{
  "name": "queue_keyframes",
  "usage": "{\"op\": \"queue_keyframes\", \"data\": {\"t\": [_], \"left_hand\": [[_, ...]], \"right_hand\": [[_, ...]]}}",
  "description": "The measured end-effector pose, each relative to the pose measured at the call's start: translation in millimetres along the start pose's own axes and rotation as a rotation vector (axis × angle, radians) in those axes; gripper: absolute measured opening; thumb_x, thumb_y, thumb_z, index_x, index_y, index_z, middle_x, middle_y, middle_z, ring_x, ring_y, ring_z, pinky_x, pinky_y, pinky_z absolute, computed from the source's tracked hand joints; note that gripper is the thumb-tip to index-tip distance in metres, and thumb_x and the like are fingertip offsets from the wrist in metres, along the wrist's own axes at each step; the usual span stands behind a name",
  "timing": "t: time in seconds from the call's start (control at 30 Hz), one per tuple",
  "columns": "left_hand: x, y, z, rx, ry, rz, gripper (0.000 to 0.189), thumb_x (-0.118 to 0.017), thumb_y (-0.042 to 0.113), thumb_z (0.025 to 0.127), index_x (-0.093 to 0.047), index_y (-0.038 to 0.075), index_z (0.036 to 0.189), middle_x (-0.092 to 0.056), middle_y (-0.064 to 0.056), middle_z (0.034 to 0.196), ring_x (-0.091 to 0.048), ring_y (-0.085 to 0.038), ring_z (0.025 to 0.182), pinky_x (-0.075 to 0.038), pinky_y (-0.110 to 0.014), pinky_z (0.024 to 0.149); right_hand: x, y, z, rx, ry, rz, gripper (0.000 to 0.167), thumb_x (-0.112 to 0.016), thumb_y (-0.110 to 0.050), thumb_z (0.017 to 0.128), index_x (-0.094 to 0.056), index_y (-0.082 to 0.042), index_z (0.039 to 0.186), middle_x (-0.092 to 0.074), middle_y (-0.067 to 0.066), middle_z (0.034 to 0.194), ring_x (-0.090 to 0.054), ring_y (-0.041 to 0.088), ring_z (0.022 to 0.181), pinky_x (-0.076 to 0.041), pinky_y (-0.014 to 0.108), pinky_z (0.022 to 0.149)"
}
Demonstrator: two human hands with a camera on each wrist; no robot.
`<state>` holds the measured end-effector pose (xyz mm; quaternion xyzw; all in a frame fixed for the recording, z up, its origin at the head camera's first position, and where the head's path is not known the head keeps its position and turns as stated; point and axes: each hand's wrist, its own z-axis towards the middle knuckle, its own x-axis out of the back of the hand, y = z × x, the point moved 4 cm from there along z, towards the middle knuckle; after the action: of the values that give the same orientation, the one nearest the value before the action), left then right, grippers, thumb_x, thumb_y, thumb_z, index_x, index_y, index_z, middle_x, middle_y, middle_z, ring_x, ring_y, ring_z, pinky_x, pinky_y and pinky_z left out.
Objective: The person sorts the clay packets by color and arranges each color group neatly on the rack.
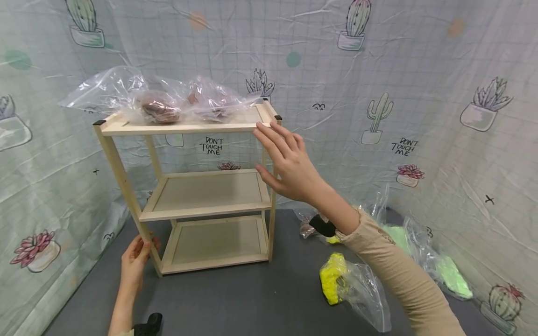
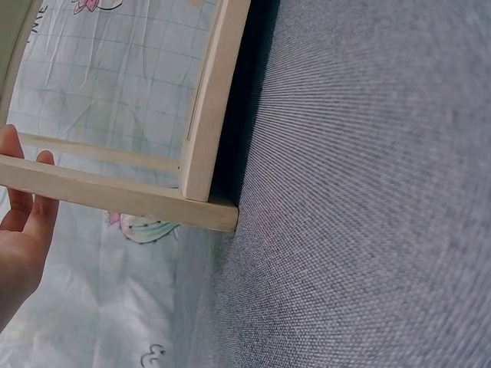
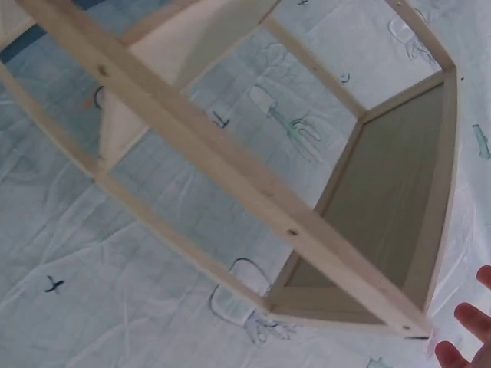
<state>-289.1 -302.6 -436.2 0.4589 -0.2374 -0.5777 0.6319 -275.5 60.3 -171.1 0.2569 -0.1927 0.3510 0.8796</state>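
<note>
Shelf (image 1: 206, 193) standing on the table (image 1: 252, 298) might tip and drop the bags (image 1: 157, 109) on top if the left hand (image 1: 134, 261), curled round its low front-left leg (image 1: 125, 186), pulls hard, since the straight-fingered right hand (image 1: 290, 163) grips nothing by its top right corner (image 1: 278, 118).

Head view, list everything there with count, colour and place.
Wooden rack: 1, pale, left of centre
Top bags: at least 2, clear, on the rack
Bagged lump: 1, yellow, right of rack
Bagged pieces: 2, light green, far right
Small bag: 1, clear, near right wrist
Table: 1, dark grey, under rack
Plant-print sheeting: count unclear, pale, back and sides
Wrist devices: 2, black, one per wrist
Sleeves: 2, beige, left barely showing
Left hand: 1, on rack's front left post
Right hand: 1, at rack's top right corner
</note>
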Motion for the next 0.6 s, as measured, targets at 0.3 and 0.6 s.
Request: {"op": "queue_keyframes", "data": {"t": [0.3,0.6], "left_hand": [[0.8,1.3,-1.7,0.018,-0.012,0.04,0.028,-0.045,0.004,0.091,-0.051,-0.004,0.117,-0.067,0.012,0.089,-0.065,0.0,0.077,-0.048,-0.012,0.069],[0.4,3.1,-1.2,0.024,-0.011,0.045,0.028,-0.045,0.004,0.091,-0.05,-0.004,0.117,-0.066,0.013,0.089,-0.064,0.0,0.077,-0.047,-0.011,0.07]], "right_hand": [[11,15,-60.1,0.007,0.023,0.038,0.049,-0.045,-0.03,0.09,-0.042,0.0,0.129,-0.045,0.016,0.13,-0.039,0.034,0.118,-0.03,0.05,0.088],[-7,36,-137.4,-0.059,-0.033,0.073,0.043,-0.038,-0.031,0.095,-0.051,0.0,0.121,-0.051,0.017,0.121,-0.043,0.033,0.11,-0.032,0.046,0.081]]}}
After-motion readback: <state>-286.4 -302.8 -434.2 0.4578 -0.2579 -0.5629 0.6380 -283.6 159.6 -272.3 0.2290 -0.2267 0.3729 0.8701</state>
